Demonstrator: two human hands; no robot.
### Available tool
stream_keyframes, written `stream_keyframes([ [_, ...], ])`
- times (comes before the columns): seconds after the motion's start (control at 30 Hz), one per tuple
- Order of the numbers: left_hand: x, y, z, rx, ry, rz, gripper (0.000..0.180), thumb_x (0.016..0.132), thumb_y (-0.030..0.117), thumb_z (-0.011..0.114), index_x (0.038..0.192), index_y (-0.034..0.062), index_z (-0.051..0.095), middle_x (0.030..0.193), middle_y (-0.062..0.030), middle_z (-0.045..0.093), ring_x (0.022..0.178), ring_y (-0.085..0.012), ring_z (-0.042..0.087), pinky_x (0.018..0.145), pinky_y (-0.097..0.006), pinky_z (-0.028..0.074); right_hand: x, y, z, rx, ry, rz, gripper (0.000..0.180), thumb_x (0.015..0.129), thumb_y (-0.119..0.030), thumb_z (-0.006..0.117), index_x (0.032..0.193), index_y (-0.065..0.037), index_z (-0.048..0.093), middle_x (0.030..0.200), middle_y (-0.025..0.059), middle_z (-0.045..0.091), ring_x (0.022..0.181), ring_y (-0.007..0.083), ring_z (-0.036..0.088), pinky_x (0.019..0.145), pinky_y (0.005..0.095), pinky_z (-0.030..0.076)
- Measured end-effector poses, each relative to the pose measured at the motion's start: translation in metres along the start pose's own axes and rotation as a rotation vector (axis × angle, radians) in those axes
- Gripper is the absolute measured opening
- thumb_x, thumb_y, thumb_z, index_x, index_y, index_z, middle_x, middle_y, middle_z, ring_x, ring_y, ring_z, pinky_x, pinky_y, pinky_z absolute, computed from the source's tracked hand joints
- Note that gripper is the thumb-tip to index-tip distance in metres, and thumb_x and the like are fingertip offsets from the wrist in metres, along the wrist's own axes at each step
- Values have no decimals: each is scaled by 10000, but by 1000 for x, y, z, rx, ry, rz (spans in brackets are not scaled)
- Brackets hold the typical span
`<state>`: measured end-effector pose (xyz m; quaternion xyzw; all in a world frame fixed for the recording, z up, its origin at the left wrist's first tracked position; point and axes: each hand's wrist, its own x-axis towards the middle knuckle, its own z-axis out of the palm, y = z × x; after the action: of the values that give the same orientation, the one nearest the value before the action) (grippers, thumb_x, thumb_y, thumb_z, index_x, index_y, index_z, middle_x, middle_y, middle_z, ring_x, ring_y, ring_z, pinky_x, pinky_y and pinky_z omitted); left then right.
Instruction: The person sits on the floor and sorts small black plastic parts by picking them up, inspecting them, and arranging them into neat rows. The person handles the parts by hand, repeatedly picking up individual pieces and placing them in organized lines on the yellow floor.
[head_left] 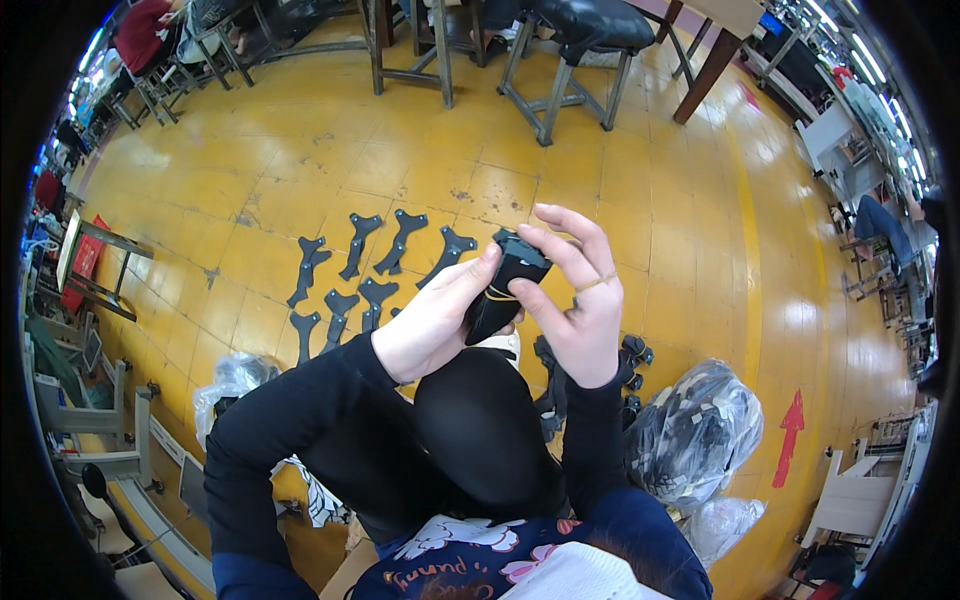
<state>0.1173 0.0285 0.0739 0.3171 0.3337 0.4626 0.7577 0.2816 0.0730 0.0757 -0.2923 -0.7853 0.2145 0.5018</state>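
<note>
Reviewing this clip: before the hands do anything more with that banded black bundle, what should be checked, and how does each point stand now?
1. Left hand grips the black bundle: ok.
2. Right hand touches the bundle's top: ok.
3. Yellow rubber band sits around the bundle: ok.
4. Band fully seated all round: cannot tell, far side hidden.
5. Flat black pieces on the yellow floor lie apart from the hands: ok.
</note>
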Motion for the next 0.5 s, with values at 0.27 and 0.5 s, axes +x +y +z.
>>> stream_keyframes([
  [0.27,-8,10,0,-80,79,271,554,977,511,317,1210,35,479,1075,-68,574,975,-147,567,864,-302,462,-15,-20,35,-68,304,-311,417,505,101,699,871,-96,734,938,72,570,888,249,562,770,352,499],
  [0.5,-10,18,0,-175,45,308,507,968,501,376,1162,62,537,1000,-52,620,924,-129,593,819,-282,479,-20,-27,38,-67,281,-291,392,545,80,749,893,-100,737,920,67,574,842,242,552,718,325,498],
])
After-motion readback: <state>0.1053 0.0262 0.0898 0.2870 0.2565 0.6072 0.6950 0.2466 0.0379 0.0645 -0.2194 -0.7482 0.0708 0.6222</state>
